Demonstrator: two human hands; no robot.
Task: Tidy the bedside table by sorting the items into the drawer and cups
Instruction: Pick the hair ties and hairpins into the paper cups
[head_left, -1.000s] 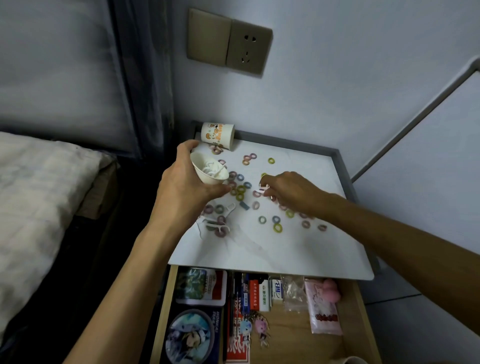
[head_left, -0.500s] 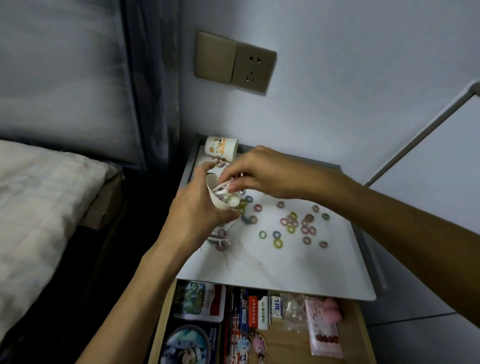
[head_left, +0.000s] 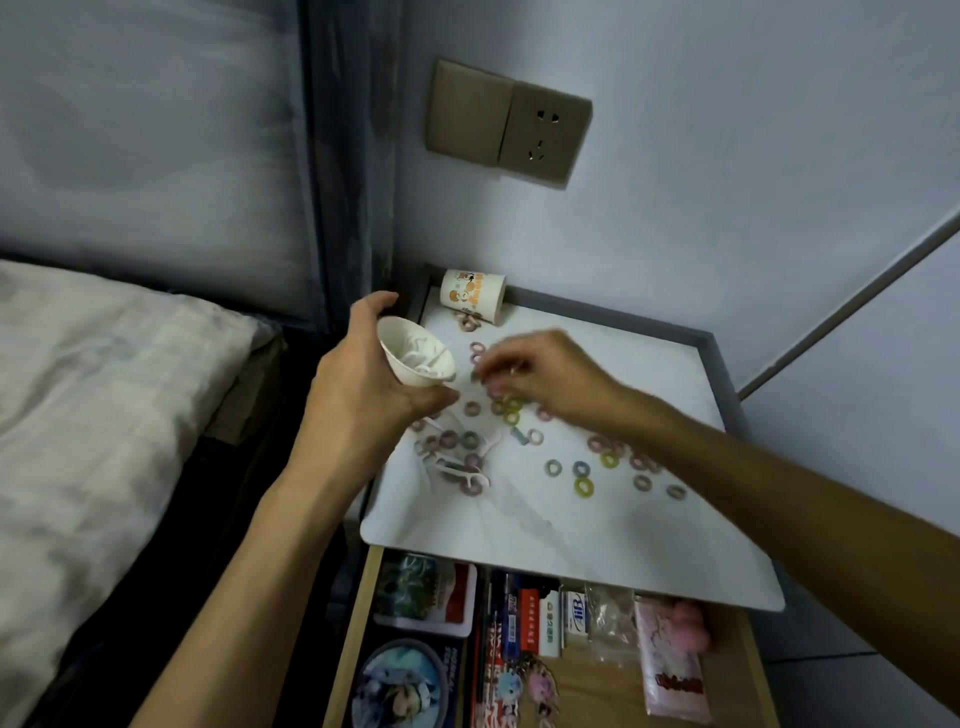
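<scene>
Your right hand (head_left: 540, 379) has moved away from the mouth of the white cup (head_left: 410, 358), where it was a moment ago, and now sits a little to the right of it, low over the small coloured rings (head_left: 584, 487) on the table top (head_left: 597, 551). That hand is blurry. Its fingers bend down toward the rings, but you cannot tell if they pinch one or hold nothing. Your left hand (head_left: 363, 395) holds the white cup just as before, with the thumb on the far side and the fingers curled round the near side. The cup is in the air over the left edge of the table and tips its mouth to the right. White floss picks (head_left: 423, 358) lie inside it. More white floss picks (head_left: 460, 467) lie on the table just below your left hand, mixed in with some rings. The other rings are spread across the middle of the table, out to the right. A second cup with cartoon pictures (head_left: 471, 293) lies on its side at the far left corner, with a few rings at its mouth. The drawer (head_left: 354, 623) stands open on the near side, under the table top. It holds cards, pens and a pink packet (head_left: 672, 670). A bed (head_left: 104, 389) is on the left.
</scene>
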